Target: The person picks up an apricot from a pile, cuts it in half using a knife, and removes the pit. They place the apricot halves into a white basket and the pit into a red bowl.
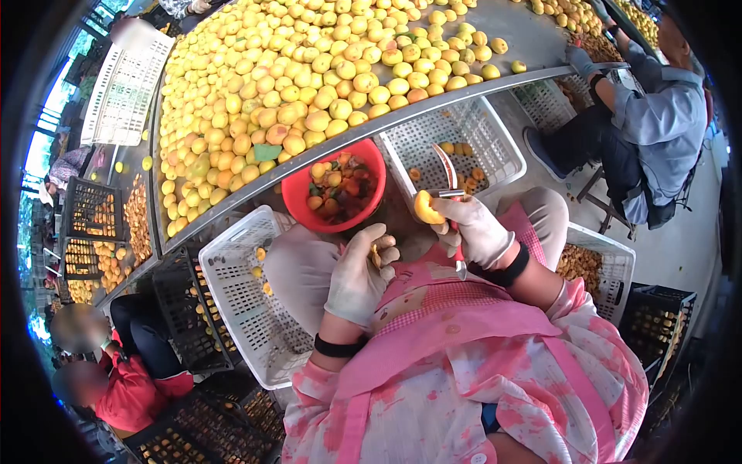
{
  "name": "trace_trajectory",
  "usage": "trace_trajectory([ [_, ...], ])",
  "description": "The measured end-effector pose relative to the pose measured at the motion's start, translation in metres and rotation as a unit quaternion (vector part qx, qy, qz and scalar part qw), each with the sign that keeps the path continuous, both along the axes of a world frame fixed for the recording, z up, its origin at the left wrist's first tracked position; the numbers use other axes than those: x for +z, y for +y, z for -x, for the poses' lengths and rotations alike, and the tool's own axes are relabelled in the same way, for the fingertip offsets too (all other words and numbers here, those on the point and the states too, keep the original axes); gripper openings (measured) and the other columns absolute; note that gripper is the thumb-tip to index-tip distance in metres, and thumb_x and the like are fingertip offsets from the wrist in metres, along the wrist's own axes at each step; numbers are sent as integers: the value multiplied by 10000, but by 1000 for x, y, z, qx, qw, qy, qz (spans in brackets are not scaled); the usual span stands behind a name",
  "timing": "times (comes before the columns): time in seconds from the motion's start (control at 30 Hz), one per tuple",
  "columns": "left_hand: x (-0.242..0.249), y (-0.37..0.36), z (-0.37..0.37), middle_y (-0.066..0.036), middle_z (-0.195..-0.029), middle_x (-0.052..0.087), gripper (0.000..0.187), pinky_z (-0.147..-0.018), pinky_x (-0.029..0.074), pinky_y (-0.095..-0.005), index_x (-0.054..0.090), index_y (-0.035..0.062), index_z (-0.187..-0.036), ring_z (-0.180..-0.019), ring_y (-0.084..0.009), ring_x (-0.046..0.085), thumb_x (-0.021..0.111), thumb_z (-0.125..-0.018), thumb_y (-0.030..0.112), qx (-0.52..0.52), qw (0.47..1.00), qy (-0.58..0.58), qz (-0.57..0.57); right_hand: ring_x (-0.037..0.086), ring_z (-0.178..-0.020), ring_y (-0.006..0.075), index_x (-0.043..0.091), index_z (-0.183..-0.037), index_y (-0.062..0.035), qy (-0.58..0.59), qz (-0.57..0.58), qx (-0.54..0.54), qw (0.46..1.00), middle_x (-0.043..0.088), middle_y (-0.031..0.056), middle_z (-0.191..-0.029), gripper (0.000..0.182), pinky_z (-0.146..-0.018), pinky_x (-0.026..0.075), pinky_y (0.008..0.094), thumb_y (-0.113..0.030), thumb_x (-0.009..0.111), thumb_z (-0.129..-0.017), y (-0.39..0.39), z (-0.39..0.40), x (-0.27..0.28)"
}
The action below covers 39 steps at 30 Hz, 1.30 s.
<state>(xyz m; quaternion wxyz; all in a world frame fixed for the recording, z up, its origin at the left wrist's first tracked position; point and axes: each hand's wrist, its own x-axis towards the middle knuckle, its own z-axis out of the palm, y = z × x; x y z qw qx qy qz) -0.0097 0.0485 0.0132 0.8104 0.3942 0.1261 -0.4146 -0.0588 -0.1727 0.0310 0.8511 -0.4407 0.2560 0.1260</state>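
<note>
My left hand [362, 272], in a whitish glove, is curled over the lap with a small orange-yellow piece between its fingers. Held in my gloved right hand [475, 228] are a tool with a red handle [458, 249] and a metal head, and a yellow-orange apricot piece [426, 207] pinched at the fingertips. A red bowl [379, 166] of dark and orange fruit scraps stands in front of my left hand. Beyond my right hand, a white crate [506, 143] holds several apricot pieces. The two hands are apart.
A metal-edged table [340, 139] bears a large heap of apricots [270, 93]. White crates stand at left [232, 267] and right [618, 267] of the lap. One person [657, 116] sits at the right, another in red [135, 390] at the lower left, beside black crates [197, 425].
</note>
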Motion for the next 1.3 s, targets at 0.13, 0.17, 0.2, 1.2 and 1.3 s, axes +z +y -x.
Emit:
trace_trajectory([
  [0.13, -2, 11, -5, -116, -1115, 606, 363, -758, 495, -285, 529, -1, -1255, -976, -215, 604, 470, -973, 219, 58, 995, 16, 84, 377, -433, 62, 583, -1090, -33, -12, -248, 18, 969, 478, -35, -638, 256, -423, 326, 224, -237, 475, -977, -12, 0, -15],
  [0.17, -4, 14, -6, -148, -1162, 590, 381, -787, 493, -292, 513, -26, -1277, -1012, -239, 594, 460, -954, 170, 80, 991, 9, 108, 369, -433, 57, 568, -1170, -25, -23, -363, 23, 931, 470, -39, -638, 298, -422, 319, 223, -228, 446, -988, -14, 0, -21],
  [0.2, -6, 18, -7, -166, -1189, 583, 395, -868, 502, -328, 519, -36, -1275, -1053, -273, 589, 452, -900, 66, 93, 985, 32, 145, 352, -430, 52, 527, -1265, -19, -38, -393, 28, 918, 442, -48, -627, 353, -417, 303, 220, -213, 408, -996, -14, 0, -25],
  [1.2, -101, 196, 22, -103, -1038, 606, 458, -885, 563, -389, 535, 43, -1210, -946, -238, 631, 522, -806, -173, 407, 893, -47, -184, 325, -430, 46, 566, -1152, -56, 22, -235, -6, 972, 392, -62, -609, 278, -407, 308, 205, -219, 448, -960, -27, -5, -67],
  [1.3, -105, 205, 29, -120, -1050, 602, 479, -860, 567, -387, 506, 26, -1237, -936, -248, 631, 536, -800, -166, 425, 878, -21, -218, 326, -431, 46, 567, -1141, -58, 19, -239, 2, 971, 391, -60, -608, 274, -407, 307, 203, -230, 450, -963, -30, -3, -73],
])
